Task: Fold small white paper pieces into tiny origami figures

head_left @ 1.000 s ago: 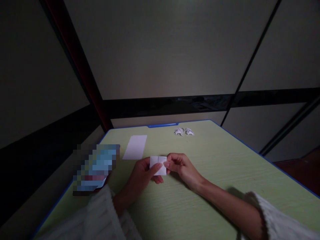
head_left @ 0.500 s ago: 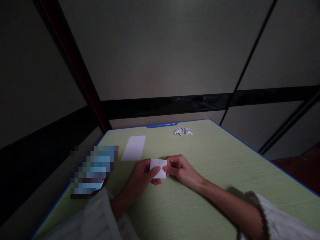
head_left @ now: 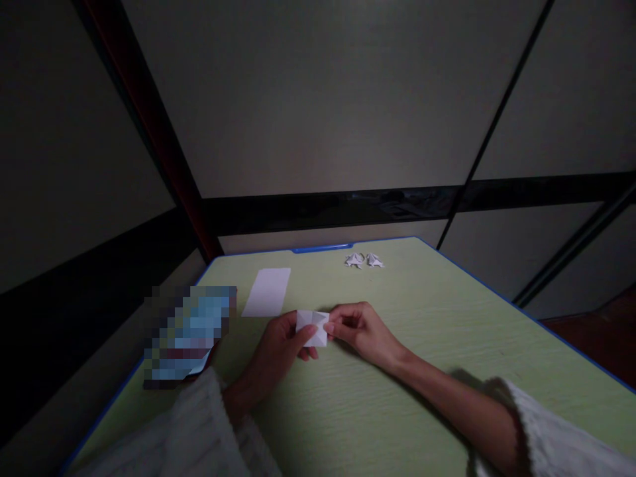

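Observation:
A small folded white paper [head_left: 312, 326] is held just above the light green table [head_left: 397, 397], near its middle. My left hand [head_left: 281, 348] pinches its left side, thumb on top and fingers underneath. My right hand [head_left: 358, 329] pinches its right edge with thumb and fingertips pressed together. A crease runs down the paper's middle. Both forearms come in from the bottom edge in white knitted sleeves.
A flat white paper strip [head_left: 267, 292] lies beyond my left hand. Two small folded white paper figures [head_left: 364, 260] sit near the table's far edge. A blurred-out object [head_left: 186, 334] rests at the table's left edge. Dark-framed wall panels rise behind the blue-rimmed table.
The folded paper has tilted a little, its right part turned up between my right fingers. Both hands stay in nearly the same place.

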The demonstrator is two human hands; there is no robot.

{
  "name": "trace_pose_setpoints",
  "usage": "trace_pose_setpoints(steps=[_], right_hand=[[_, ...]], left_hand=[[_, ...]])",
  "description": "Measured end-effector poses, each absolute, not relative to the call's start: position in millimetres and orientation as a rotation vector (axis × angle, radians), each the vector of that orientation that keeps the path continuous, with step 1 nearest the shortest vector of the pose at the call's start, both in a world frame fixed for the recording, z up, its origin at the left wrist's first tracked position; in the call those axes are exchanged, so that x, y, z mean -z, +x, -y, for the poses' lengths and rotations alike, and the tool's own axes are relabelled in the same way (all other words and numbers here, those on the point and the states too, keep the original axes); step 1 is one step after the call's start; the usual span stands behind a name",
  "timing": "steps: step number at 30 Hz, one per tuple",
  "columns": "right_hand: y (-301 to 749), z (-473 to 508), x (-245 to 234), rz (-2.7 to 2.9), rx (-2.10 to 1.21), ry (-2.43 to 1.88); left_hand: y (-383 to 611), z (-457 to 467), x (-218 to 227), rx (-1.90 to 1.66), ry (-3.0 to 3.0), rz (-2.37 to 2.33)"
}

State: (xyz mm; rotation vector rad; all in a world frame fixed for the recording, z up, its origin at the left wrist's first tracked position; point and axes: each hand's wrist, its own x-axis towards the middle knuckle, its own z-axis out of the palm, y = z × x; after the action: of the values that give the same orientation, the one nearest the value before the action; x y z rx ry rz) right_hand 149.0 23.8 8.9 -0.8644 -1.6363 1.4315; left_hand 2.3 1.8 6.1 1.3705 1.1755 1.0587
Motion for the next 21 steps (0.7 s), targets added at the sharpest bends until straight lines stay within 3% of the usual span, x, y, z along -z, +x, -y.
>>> trace_pose_setpoints(steps=[12,21], right_hand=[[164.0,-30.7,-15.6,1.958,-1.114,-0.546],[169.8,-35.9,-15.2,2.08,-1.238,-0.573]], left_hand=[[3.7,1.7,0.3,-0.932,1.375,-1.106],[4.8,2.9,-3.0,-0.895,1.375,-1.133]])
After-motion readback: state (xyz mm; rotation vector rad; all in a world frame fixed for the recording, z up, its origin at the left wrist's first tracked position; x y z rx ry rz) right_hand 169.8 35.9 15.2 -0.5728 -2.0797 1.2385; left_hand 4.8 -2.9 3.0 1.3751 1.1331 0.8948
